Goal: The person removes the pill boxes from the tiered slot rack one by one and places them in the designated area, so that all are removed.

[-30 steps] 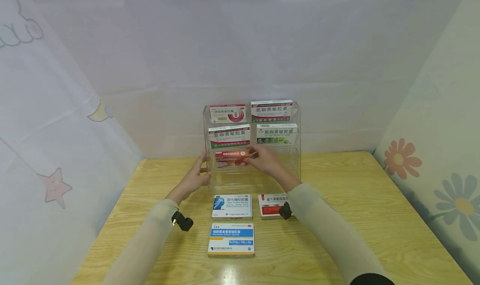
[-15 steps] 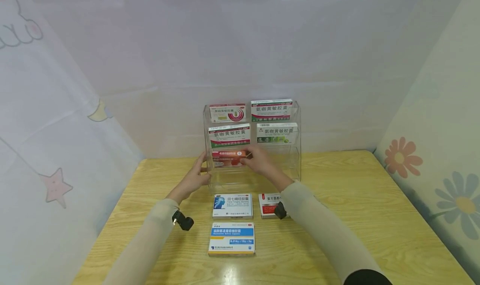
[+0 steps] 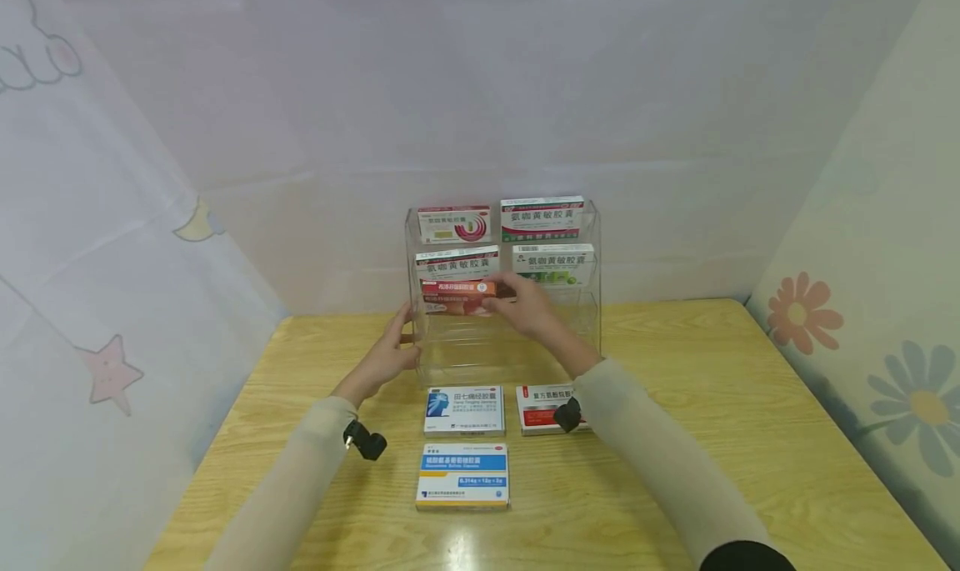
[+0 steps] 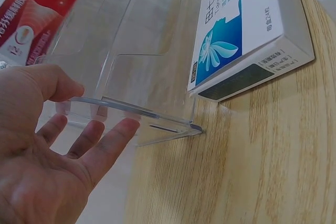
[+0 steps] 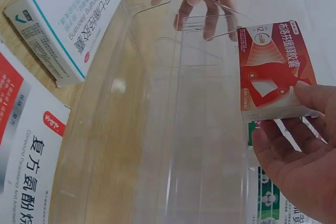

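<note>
A clear stepped display rack [image 3: 465,356] stands on the table. My left hand [image 3: 386,356] grips its left side panel, the thumb on one face and the fingers on the other, as the left wrist view shows. My right hand [image 3: 528,308] pinches a red medicine box [image 3: 452,299] by its right end, thumb on the printed front and fingers behind. The red box [image 5: 270,72] is raised at the left of the rack and covers the lower part of a white, red and green medicine box [image 3: 457,264] in the second row.
More medicine boxes fill the upper rows: a pink-and-white one [image 3: 454,224], a green-edged one [image 3: 542,219] and a white-green one [image 3: 553,264]. Before the rack lie a white-blue box [image 3: 464,410], a red-and-white box [image 3: 536,408] and a blue-yellow box [image 3: 462,476]. A cloth backdrop hangs behind.
The red medicine box first shifted slightly left, then rose from the third row with my right hand to overlap the box above. My left hand has stayed on the rack's side.
</note>
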Motion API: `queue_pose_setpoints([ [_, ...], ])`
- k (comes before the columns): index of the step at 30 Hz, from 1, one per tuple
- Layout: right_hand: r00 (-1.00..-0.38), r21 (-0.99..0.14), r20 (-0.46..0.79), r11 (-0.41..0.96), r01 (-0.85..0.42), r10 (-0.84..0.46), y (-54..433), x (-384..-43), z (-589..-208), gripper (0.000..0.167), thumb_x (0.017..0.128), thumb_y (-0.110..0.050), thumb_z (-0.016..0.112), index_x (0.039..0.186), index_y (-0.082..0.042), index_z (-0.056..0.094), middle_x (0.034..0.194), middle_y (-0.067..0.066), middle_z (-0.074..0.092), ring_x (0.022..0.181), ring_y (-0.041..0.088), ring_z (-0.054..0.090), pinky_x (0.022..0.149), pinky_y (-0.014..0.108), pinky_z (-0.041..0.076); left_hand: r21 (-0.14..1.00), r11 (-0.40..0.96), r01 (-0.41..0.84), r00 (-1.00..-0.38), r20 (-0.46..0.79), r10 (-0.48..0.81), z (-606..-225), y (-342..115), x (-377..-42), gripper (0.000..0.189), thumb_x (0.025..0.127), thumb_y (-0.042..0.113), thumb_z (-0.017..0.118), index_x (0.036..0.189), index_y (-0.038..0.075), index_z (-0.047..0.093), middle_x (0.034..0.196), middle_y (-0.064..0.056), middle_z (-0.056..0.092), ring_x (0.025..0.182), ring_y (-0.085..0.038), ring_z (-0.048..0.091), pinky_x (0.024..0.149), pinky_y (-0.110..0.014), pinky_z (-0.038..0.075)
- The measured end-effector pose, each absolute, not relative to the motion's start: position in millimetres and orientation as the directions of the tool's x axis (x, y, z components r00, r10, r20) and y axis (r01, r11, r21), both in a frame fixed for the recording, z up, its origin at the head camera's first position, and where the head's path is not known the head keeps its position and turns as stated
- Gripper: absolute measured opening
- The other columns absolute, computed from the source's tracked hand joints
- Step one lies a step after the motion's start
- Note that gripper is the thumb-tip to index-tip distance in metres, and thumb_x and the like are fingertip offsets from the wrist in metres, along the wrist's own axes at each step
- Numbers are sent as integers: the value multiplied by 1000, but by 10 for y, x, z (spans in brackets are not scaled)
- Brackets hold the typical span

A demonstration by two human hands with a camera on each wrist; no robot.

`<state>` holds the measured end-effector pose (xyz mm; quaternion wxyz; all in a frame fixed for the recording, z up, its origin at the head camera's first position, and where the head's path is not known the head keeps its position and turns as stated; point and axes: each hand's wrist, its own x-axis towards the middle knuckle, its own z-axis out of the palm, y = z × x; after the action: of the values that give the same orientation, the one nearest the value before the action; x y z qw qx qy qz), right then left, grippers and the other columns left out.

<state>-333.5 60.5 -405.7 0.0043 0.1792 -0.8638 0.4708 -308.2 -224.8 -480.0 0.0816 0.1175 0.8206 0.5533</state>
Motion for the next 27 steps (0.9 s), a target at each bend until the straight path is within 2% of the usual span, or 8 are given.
queue_pose_setpoints([
  [6, -941, -823, 186, 478, -307, -283, 679, -3252, -3969, 40, 94, -29, 73, 132, -19, 63, 125, 2, 68, 118, 22, 63, 100, 43, 53, 929, 363, 78, -957, -32, 287, -4787, -2243, -3086, 89, 97, 0, 50, 164, 20, -6, 167, -20, 4, 143, -50, 30, 100, -61, 50],
  [17, -932, -883, 191, 360, -300, -308, 857, -3141, -3983, 38, 95, -21, 72, 132, -15, 63, 120, 4, 67, 113, 23, 63, 95, 40, 55, 922, 378, 87, -964, -17, 266, -4811, -2238, -3077, 89, 99, 3, 52, 164, 31, -3, 167, -14, 9, 141, -44, 34, 97, -50, 55],
  [22, -925, -895, 202, 322, -307, -321, 931, -3058, -3997, 40, 95, -19, 72, 133, -11, 62, 119, 8, 67, 111, 25, 64, 92, 41, 56, 918, 387, 84, -965, -21, 261, -4796, -2232, -3062, 89, 100, 6, 53, 164, 33, -3, 168, -13, 9, 141, -43, 35, 97, -50, 55],
  [27, -925, -903, 196, 309, -300, -324, 998, -2977, -4021, 41, 96, -22, 70, 135, -11, 61, 120, 6, 66, 110, 23, 63, 92, 38, 56, 918, 388, 84, -964, -23, 263, -4796, -2225, -3057, 89, 99, 6, 54, 163, 36, -2, 168, -12, 9, 142, -44, 34, 97, -51, 55],
])
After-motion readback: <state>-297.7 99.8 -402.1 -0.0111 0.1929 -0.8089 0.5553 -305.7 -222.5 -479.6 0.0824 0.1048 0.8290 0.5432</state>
